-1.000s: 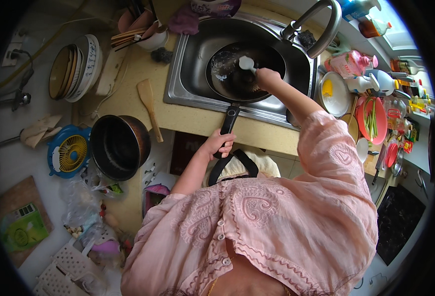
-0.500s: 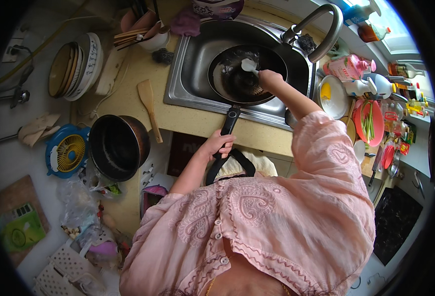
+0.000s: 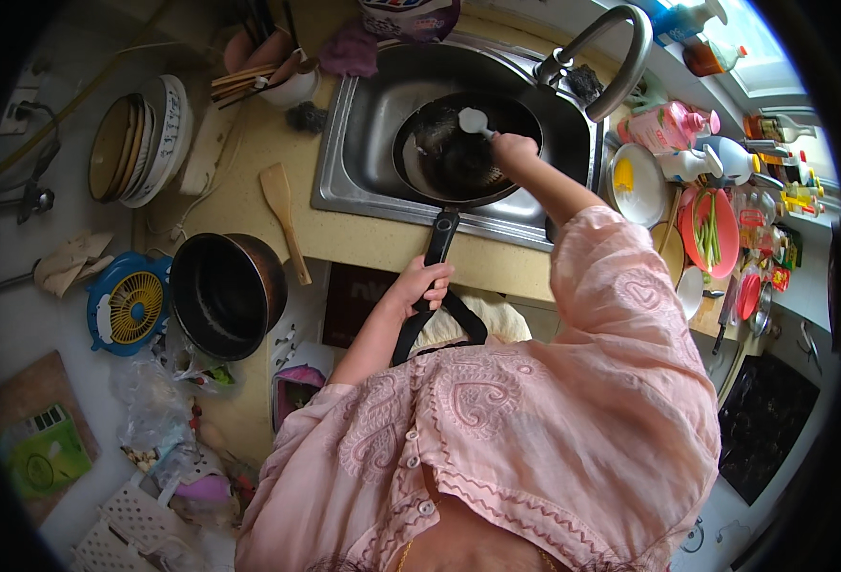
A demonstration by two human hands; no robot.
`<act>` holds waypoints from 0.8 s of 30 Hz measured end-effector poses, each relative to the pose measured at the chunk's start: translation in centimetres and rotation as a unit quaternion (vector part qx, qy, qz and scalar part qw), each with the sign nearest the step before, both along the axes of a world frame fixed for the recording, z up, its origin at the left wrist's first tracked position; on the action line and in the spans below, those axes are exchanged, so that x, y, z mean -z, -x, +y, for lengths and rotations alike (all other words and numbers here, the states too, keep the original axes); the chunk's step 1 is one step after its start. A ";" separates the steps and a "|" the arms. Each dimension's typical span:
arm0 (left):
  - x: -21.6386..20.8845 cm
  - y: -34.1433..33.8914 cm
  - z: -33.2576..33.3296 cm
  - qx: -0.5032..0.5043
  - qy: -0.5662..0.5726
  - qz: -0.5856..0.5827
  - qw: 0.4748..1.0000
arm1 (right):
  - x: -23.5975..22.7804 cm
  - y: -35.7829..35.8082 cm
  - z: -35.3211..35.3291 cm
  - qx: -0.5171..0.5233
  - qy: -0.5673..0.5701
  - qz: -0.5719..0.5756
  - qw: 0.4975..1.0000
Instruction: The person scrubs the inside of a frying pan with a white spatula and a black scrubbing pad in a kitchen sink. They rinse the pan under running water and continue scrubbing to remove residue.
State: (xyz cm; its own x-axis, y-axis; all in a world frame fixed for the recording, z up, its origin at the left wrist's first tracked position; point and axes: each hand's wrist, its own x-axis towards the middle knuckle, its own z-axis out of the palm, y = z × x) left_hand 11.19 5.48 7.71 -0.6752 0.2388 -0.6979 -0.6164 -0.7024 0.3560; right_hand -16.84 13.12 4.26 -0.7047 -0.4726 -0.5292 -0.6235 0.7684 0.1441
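A dark frying pan (image 3: 430, 176) with a long black handle (image 3: 442, 234) rests tilted in the steel sink (image 3: 363, 114). My left hand (image 3: 425, 284) is wrapped round that handle in front of the sink edge. Over the pan's inside, my right hand (image 3: 516, 153) is closed on a white, round-ended tool (image 3: 474, 121); its exact kind is not clear. A wet sheen and a brownish patch show on the pan's surface. The curved faucet (image 3: 641, 57) arches over the sink's right rear corner.
Left of the sink lie a wooden spatula (image 3: 285, 219) and a deep dark pot (image 3: 225, 296). Stacked plates (image 3: 158, 143) stand farther left, near a blue fan (image 3: 130, 303). On the right are a metal bowl (image 3: 644, 195), a pink basin (image 3: 710, 214) with green stalks, and several bottles.
The white tool and my right hand have shifted slightly left over the pan. My left hand keeps its hold on the handle. The whole view has shifted a little.
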 end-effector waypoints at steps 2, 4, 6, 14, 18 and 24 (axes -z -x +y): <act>-0.2 0.3 0.2 0.007 0.017 -0.012 1.000 | -0.3 0.4 2.0 0.014 0.006 -0.016 1.000; 0.6 0.9 0.3 0.019 0.015 -0.009 1.000 | -1.1 0.4 4.5 0.023 0.003 -0.037 0.999; 1.0 2.0 0.8 0.032 0.046 -0.005 0.998 | -0.3 1.5 7.5 -0.254 -0.089 -0.112 0.957; 1.5 2.4 1.3 0.002 0.142 0.009 0.990 | -9.9 -5.2 7.4 0.137 0.057 -0.290 0.945; 2.1 2.3 1.9 -0.010 0.173 0.018 0.985 | -5.1 -5.1 9.6 0.056 0.058 -0.161 0.984; 3.3 1.7 1.9 0.004 0.284 0.027 0.958 | -2.6 -8.2 10.8 0.059 0.270 -0.188 0.942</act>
